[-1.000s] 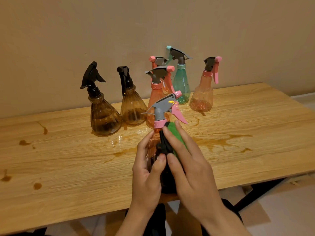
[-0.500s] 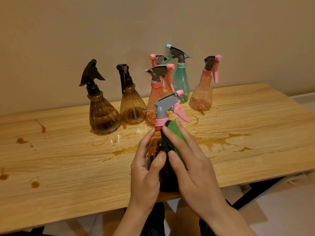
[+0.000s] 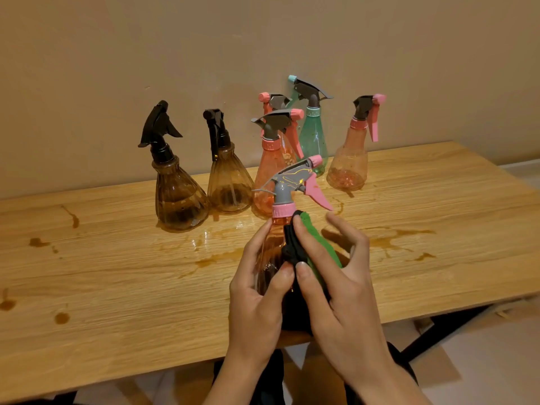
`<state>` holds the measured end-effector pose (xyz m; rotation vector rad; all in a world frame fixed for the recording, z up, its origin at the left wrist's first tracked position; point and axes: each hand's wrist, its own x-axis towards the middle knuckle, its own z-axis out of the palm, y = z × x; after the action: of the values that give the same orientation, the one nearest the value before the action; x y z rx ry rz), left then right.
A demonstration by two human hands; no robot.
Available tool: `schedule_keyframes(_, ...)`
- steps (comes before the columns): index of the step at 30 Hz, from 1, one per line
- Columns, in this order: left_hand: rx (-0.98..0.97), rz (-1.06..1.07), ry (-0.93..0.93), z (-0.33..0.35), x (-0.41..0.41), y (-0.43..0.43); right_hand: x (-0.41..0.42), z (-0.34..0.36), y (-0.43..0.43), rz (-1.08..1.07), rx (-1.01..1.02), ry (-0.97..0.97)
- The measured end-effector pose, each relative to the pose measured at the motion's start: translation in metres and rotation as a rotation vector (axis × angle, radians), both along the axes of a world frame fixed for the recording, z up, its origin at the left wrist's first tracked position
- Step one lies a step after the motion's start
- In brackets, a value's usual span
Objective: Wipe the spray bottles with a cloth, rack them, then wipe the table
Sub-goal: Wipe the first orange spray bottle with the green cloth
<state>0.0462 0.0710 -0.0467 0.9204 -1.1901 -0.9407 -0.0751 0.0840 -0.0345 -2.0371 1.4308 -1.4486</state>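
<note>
Outer fingers of my right hand [image 3: 342,290] have lifted off the cloth [image 3: 318,249]; that grip pinches it with thumb and forefinger against the pink bottle [image 3: 273,244], clasped by my left hand [image 3: 257,290] at the tabletop's [image 3: 117,282] near edge. If the plastic is slick, it could slip and fall.

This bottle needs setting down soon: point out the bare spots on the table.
Widest: left half of the light wooden table, in front of the leftmost brown ribbed bottle, spotted with stains. Also the right end, beyond the rightmost pale pink bottle. Crowded: six bottles clustered by the wall, brown spill streaks before them.
</note>
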Motion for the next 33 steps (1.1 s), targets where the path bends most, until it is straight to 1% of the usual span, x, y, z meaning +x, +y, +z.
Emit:
schedule_keyframes(4,-0.011,0.031,0.007,-0.001,0.0,0.0,0.006,-0.011,0.009,-0.006,-0.038,0.069)
schedule_keyframes(8,0.034,0.062,0.107,-0.001,0.003,0.0,0.01,-0.028,0.028,0.045,-0.004,0.057)
schedule_keyframes(10,0.032,0.05,0.081,-0.001,0.002,0.001,0.008,-0.026,0.028,0.055,0.042,0.016)
schedule_keyframes(13,0.011,0.002,-0.017,0.001,0.0,0.002,0.002,-0.008,0.01,0.078,0.123,-0.055)
schedule_keyframes(15,0.018,-0.014,-0.027,0.002,0.0,0.001,0.0,0.003,0.0,0.114,0.119,-0.06)
schedule_keyframes(19,0.025,0.024,0.04,0.0,0.004,0.0,0.003,-0.005,0.01,0.146,0.018,0.085)
schedule_keyframes(22,0.068,0.06,0.151,-0.002,0.006,-0.001,0.003,-0.025,0.027,0.114,-0.031,0.146)
schedule_keyframes(24,0.073,0.053,0.18,-0.003,0.006,-0.002,0.004,-0.029,0.03,0.104,-0.019,0.103)
schedule_keyframes(27,0.082,0.002,0.219,-0.001,0.006,-0.002,0.008,-0.012,0.022,0.107,0.096,-0.056)
schedule_keyframes(29,0.091,-0.042,0.213,-0.002,0.006,-0.001,0.006,0.0,0.012,0.139,0.189,-0.173)
schedule_keyframes(31,0.089,-0.041,0.19,-0.004,0.006,0.0,0.003,0.008,0.007,0.179,0.251,-0.269)
schedule_keyframes(33,0.089,0.013,0.149,-0.006,0.006,-0.001,0.003,0.011,0.008,0.184,0.241,-0.274)
